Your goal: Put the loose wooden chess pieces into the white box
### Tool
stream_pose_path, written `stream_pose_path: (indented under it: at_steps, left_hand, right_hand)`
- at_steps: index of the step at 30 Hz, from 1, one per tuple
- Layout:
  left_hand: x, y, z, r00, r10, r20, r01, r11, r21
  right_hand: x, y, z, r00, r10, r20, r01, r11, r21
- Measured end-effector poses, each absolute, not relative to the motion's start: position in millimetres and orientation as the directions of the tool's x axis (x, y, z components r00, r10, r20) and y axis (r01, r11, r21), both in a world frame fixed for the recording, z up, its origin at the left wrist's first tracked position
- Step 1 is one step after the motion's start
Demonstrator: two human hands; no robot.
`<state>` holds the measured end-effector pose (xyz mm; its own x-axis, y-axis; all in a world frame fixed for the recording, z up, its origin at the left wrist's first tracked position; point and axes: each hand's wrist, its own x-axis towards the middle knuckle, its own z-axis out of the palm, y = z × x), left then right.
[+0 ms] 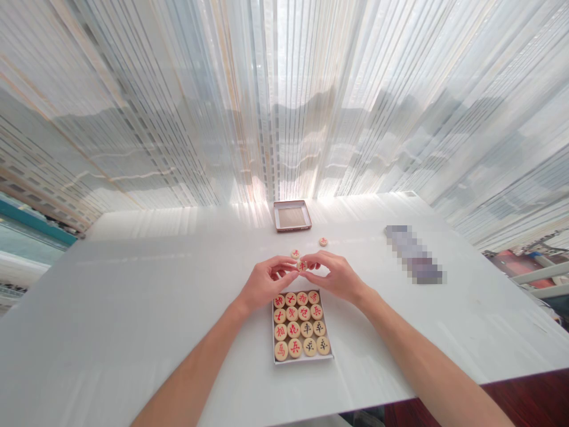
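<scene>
Between the fingertips of both hands is a round wooden Chinese chess piece [301,267] with a dark character on its face. My left hand [265,281] pinches it from the left, and my right hand [334,275] grips it from the right. Just behind it, a loose red-marked chess piece [296,254] lies close to my fingers. Another red-marked piece [323,242] rests farther back on the right. Below my hands sits an open shallow box [303,361] with rows of face-up pieces, most marked in red and several in black.
The white table [178,296] carries everything. An open box lid [293,229], pale inside with a dark edge, lies near the back edge. To the right is a pixelated oblong item [415,255] whose kind is hidden. Striped sheer curtains [284,118] hang behind the table.
</scene>
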<state>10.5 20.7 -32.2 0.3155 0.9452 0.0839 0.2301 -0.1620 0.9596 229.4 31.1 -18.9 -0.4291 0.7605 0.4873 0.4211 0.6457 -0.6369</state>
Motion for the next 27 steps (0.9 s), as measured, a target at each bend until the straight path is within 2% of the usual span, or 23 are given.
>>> stream_pose_path:
  at_steps: [12, 27]
  left_hand:
    - [10.7, 22.2, -33.2, 0.318, 0.945, 0.076, 0.195, -0.144, 0.97]
    - [10.1, 21.3, -26.7, 0.317, 0.945, 0.078, 0.194, -0.145, 0.97]
  right_hand:
    - [226.4, 25.6, -16.0, -0.455, 0.786, 0.418, 0.428, 0.605, -0.671]
    - [229.5, 23.9, -16.0, -0.463, 0.79, 0.401, 0.421, 0.594, -0.685]
